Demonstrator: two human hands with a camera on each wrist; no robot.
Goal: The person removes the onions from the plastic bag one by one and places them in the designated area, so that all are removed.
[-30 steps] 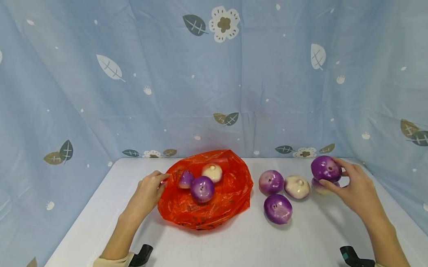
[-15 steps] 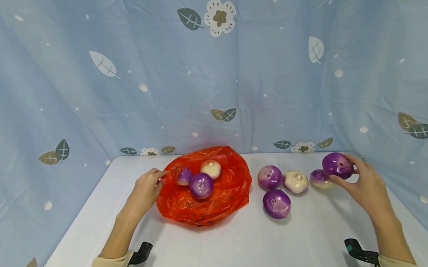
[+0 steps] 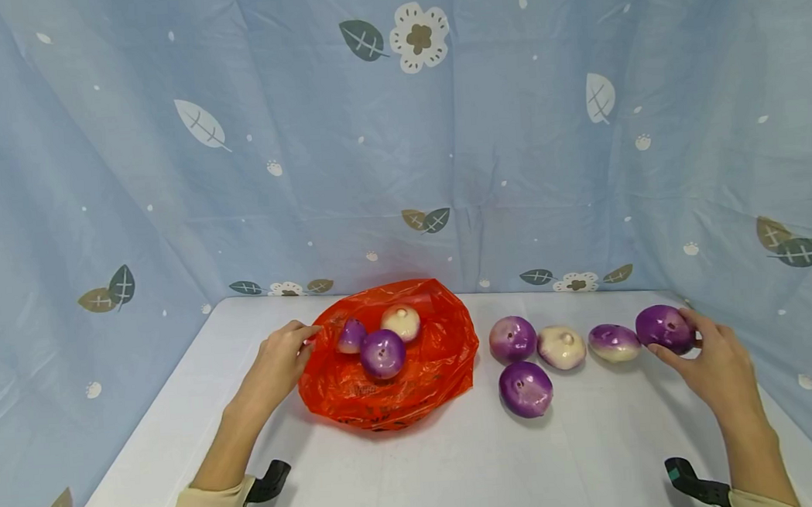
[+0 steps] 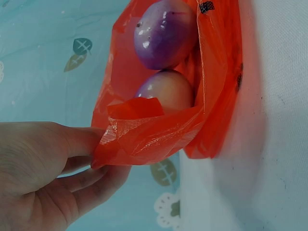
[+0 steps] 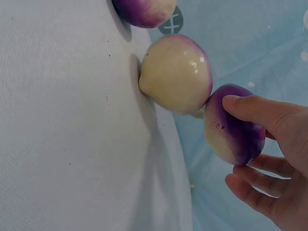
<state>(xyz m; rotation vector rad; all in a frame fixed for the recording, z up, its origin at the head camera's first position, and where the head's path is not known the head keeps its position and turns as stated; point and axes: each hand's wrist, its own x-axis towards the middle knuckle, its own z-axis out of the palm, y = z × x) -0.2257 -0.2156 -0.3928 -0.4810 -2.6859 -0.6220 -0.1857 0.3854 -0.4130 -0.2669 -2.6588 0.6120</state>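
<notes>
My left hand (image 3: 277, 360) pinches the left edge of a red plastic bag (image 3: 415, 404), its mouth spread wide. Inside lie three glossy purple-and-cream turnips, one with its cream side up (image 3: 402, 323); in the left wrist view two show, the nearer turnip (image 4: 168, 89) partly behind the folded rim. At the far right of the table my right hand (image 3: 719, 354) grips a purple turnip (image 3: 664, 329) between thumb and fingers. Right beside it rests a purple-topped turnip (image 3: 614, 342). The right wrist view shows the gripped turnip (image 5: 226, 127) close against a cream-sided turnip (image 5: 175, 74).
Left along the same row are a cream turnip (image 3: 561, 347) and a pinkish-purple turnip (image 3: 512, 339), with a dark purple turnip (image 3: 526, 389) in front. A blue patterned curtain (image 3: 316, 150) hangs behind and beside the white table (image 3: 461, 475).
My right hand has carried the purple turnip rightward and down, from over the neighbouring turnip to beside it. The left hand keeps its place at the bag's edge.
</notes>
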